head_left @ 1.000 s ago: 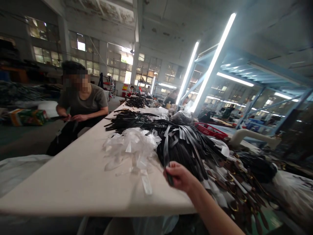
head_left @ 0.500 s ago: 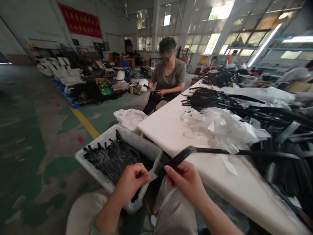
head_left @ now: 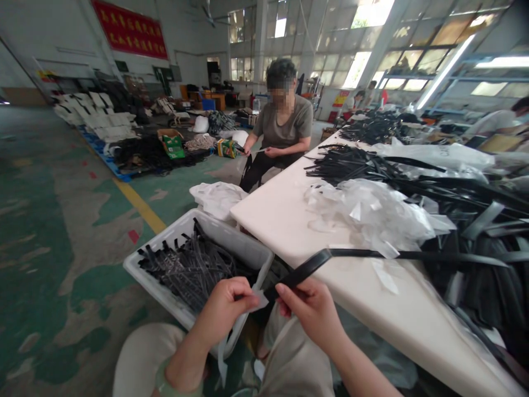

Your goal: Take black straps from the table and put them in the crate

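Since half a second ago your view has barely shifted, but a clear plastic strip (head_left: 222, 353) now hangs down from your left hand (head_left: 225, 311), longer than it was, and the co-worker (head_left: 279, 129) across the floor has drawn both hands closer together in front of the body.

Your left hand is closed, thumb and fingers pinched on the top of that clear strip, just beside the near end of the black strap (head_left: 306, 267). Your right hand (head_left: 314, 311) grips the strap's end from below, fingers curled around it and thumb pressed on top. The two hands are nearly touching, above your lap.

The strap runs from your right hand up and to the right, across the near corner of the white table (head_left: 285, 220), and on into the pile of black straps (head_left: 475, 220) at the right side. A heap of clear plastic wrappers (head_left: 372, 212) lies on the table just behind the strap.

Below your left hand stands a white bin (head_left: 248, 251) on the floor, holding more black straps, close against the table's corner. A crumpled white bag (head_left: 217, 198) sits behind the bin.
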